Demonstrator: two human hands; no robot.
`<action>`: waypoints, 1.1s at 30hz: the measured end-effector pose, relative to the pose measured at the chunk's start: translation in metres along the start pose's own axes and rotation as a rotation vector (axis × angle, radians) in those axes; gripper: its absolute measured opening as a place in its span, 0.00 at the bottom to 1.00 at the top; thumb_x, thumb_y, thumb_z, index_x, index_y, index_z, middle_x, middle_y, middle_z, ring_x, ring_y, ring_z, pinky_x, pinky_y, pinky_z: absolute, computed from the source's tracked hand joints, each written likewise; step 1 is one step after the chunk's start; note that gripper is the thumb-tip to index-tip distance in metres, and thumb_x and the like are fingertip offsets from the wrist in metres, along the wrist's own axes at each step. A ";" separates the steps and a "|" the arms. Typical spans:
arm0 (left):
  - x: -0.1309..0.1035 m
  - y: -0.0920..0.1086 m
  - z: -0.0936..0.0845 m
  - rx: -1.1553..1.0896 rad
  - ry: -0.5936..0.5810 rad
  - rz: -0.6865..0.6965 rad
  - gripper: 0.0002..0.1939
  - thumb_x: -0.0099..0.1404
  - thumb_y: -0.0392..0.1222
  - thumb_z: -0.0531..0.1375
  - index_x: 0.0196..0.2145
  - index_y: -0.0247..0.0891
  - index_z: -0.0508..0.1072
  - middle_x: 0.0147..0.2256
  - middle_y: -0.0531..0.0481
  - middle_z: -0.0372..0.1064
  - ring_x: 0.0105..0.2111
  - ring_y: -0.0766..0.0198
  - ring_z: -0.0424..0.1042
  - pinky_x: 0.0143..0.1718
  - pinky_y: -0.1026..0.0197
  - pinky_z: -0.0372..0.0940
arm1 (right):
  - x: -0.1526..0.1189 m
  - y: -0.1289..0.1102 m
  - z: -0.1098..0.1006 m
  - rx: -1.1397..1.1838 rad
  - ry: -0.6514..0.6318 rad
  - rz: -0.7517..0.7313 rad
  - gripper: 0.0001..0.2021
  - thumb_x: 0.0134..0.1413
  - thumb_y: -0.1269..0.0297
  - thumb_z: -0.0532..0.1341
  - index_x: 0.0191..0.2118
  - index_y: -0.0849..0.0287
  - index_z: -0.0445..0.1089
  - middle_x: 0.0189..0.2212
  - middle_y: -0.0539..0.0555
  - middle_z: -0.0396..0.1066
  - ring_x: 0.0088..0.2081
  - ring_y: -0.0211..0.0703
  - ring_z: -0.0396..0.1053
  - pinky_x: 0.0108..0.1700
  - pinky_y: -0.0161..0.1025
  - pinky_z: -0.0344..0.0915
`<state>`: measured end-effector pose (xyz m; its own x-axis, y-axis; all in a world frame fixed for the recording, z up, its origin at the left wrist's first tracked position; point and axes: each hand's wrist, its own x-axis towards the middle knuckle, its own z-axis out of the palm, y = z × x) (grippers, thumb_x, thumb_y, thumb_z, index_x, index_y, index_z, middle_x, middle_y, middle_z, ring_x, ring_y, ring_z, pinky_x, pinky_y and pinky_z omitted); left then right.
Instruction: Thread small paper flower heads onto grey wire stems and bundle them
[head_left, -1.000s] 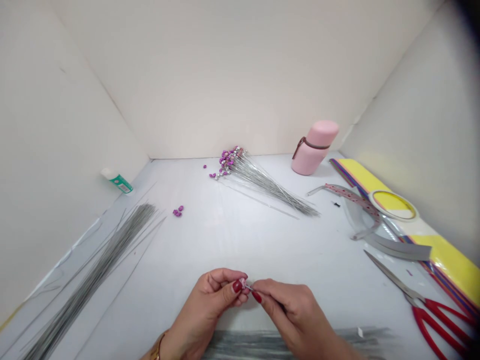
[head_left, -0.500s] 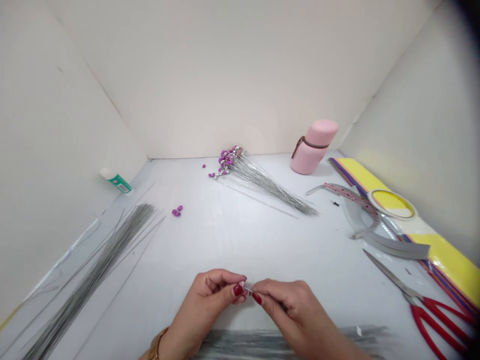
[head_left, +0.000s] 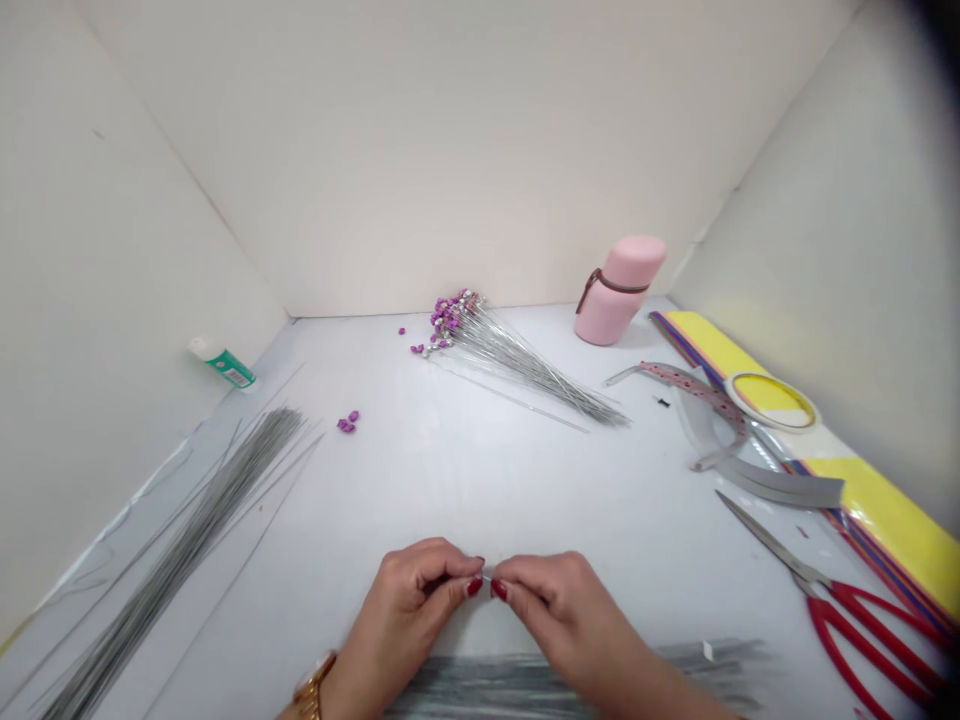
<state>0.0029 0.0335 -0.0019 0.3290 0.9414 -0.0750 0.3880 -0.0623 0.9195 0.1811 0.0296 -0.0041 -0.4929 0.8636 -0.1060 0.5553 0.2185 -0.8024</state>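
My left hand, with a gold watch on its wrist, is closed in a pinch near the table's front. Opposite it, my right hand pinches too, the fingertips almost meeting. A short stretch of thin, pale wire shows between the two pinches; its ends are hidden by the fingers. Below the hands lies a bundle of grey wires, partly covered by my right forearm. Farther back rests a bunch of silver wires tipped with small purple pieces.
A longer wire bundle lies at left, beside loose purple pieces and a green-white tube. Red-handled scissors, a tape roll, a grey strip and yellow sheets are on the right. A pink flask stands behind.
Both hands still pinch close together. The pinkish piece seen at my left fingertips is now out of sight, and the fingers have turned slightly. The view has shifted a little.
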 end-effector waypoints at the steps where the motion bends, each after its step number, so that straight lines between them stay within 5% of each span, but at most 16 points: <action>1: 0.000 0.001 -0.001 -0.010 -0.013 0.008 0.08 0.59 0.39 0.56 0.29 0.37 0.75 0.28 0.49 0.73 0.29 0.65 0.70 0.32 0.66 0.63 | 0.001 -0.001 -0.001 0.144 -0.052 0.101 0.15 0.57 0.65 0.45 0.27 0.61 0.65 0.14 0.45 0.52 0.17 0.33 0.50 0.20 0.31 0.47; 4: 0.002 0.006 -0.005 -0.044 -0.048 -0.013 0.08 0.59 0.40 0.57 0.28 0.36 0.75 0.27 0.48 0.72 0.28 0.65 0.70 0.31 0.65 0.63 | 0.003 -0.003 -0.003 0.295 -0.113 0.185 0.15 0.58 0.63 0.45 0.28 0.62 0.65 0.14 0.43 0.48 0.17 0.32 0.46 0.18 0.30 0.46; 9: 0.004 0.005 -0.005 -0.252 -0.117 -0.217 0.07 0.56 0.41 0.59 0.27 0.35 0.74 0.27 0.49 0.72 0.28 0.65 0.69 0.31 0.65 0.63 | -0.006 0.002 -0.001 -0.390 0.070 -0.355 0.14 0.53 0.75 0.45 0.29 0.63 0.67 0.19 0.53 0.64 0.21 0.37 0.56 0.25 0.35 0.49; 11: 0.003 0.004 -0.005 -0.325 -0.143 -0.258 0.06 0.55 0.40 0.60 0.26 0.35 0.73 0.26 0.50 0.73 0.28 0.65 0.69 0.31 0.65 0.63 | -0.008 0.004 -0.001 -0.518 0.096 -0.434 0.14 0.50 0.78 0.45 0.30 0.64 0.68 0.19 0.54 0.65 0.21 0.39 0.56 0.24 0.37 0.48; 19: 0.004 0.005 -0.006 -0.204 -0.135 -0.155 0.08 0.56 0.42 0.59 0.26 0.35 0.75 0.26 0.49 0.72 0.28 0.65 0.68 0.32 0.65 0.62 | 0.003 -0.001 -0.001 0.297 -0.079 0.161 0.12 0.55 0.66 0.50 0.29 0.62 0.70 0.20 0.48 0.67 0.23 0.34 0.61 0.24 0.29 0.55; 29: 0.012 -0.005 -0.010 -0.539 0.174 -0.301 0.09 0.56 0.41 0.59 0.33 0.34 0.72 0.28 0.49 0.72 0.29 0.67 0.69 0.36 0.64 0.62 | 0.006 0.005 -0.019 -0.150 0.137 -0.033 0.11 0.58 0.68 0.50 0.32 0.57 0.70 0.26 0.48 0.71 0.28 0.35 0.67 0.32 0.30 0.60; 33: 0.013 -0.005 -0.012 -0.539 0.180 -0.270 0.09 0.55 0.41 0.60 0.34 0.34 0.73 0.29 0.48 0.72 0.30 0.67 0.69 0.36 0.65 0.62 | 0.007 0.009 -0.017 -0.231 0.156 -0.072 0.10 0.55 0.68 0.53 0.41 0.55 0.69 0.33 0.51 0.69 0.34 0.38 0.66 0.37 0.33 0.60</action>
<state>-0.0051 0.0497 -0.0031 0.1120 0.9444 -0.3092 -0.0671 0.3177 0.9458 0.1944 0.0457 -0.0023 -0.4375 0.8977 0.0526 0.6691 0.3641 -0.6479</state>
